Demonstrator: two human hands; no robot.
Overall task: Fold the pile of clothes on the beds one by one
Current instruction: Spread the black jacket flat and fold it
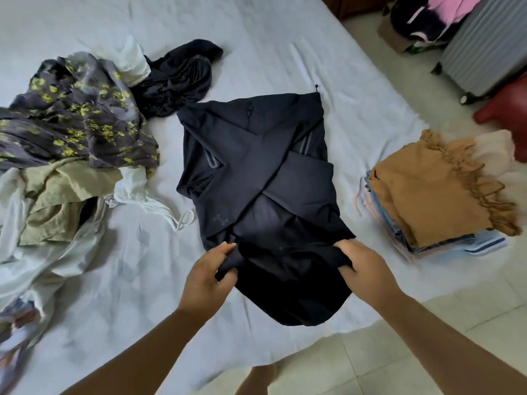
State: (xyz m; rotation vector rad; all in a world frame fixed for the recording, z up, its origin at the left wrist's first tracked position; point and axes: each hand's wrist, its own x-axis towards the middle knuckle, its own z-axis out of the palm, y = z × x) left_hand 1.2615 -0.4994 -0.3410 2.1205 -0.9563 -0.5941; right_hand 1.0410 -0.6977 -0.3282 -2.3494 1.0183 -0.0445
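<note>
A black jacket (256,172) lies flat in the middle of the white bed sheet (285,38), its sleeves crossed over the front. My left hand (209,276) pinches the jacket's near left part, and my right hand (363,269) grips its near right part. The hood end bunches between my hands and hangs toward the bed's near edge. To the left sits a pile of unfolded clothes (68,132): a grey garment with yellow flowers, an olive one, white ones and a black one (176,78). On the right stands a stack of folded clothes (436,195) with a tan frilled piece on top.
Beyond the bed's right edge is tiled floor (427,352). A grey ribbed suitcase (490,44) stands at the top right, with a dark bag and pink fabric (427,18) beside it and a red object (507,112) near the folded stack.
</note>
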